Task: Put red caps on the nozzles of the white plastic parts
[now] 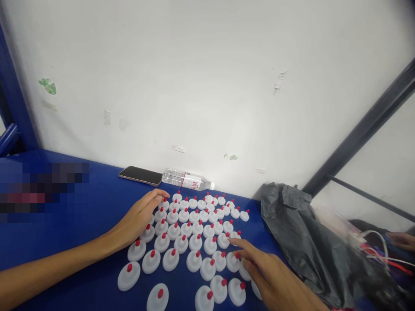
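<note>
Many round white caps with red pointed tips [195, 242] stand upright in uneven rows on the blue table. My left hand [145, 211] reaches to the back left of the group. Its fingers are stretched out and bent over a cap [164, 204] at the edge, touching or close to its red tip. At the right side of the group my right hand [264, 270] hovers low with its fingers apart. Its fingertips are beside the red tip of one cap [232, 263]. Part of the caps beneath each hand is hidden.
Against the white wall lie a phone [141, 175] and a clear water bottle [188, 179] on its side. A dark grey plastic bag [292, 233] covers the right edge of the blue table [97, 190]. Another person's hand [402, 240] and some cables show at far right.
</note>
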A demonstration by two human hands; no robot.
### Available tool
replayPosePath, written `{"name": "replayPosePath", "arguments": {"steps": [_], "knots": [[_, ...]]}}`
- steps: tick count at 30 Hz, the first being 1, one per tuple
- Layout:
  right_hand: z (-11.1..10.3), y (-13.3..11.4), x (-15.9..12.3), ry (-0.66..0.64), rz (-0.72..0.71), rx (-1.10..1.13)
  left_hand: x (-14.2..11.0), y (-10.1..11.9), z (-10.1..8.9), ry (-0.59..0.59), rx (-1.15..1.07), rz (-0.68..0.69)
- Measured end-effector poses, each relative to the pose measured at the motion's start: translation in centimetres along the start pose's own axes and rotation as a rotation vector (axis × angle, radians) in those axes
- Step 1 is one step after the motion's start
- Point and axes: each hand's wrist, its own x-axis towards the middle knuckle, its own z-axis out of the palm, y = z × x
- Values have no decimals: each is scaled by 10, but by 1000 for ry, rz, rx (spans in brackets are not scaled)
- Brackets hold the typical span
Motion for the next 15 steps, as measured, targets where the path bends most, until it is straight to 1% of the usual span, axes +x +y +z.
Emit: {"name": "replayPosePath", "arguments": {"steps": [4, 9, 15], "knots": [[1, 1, 1, -7, -16, 8, 0, 0, 0, -8, -1, -12], [1, 1, 2, -20, -29, 5, -4, 5, -2, -2, -13, -37], [3, -4, 0, 79, -52, 46, -2, 3, 0, 8, -63, -42]]}}
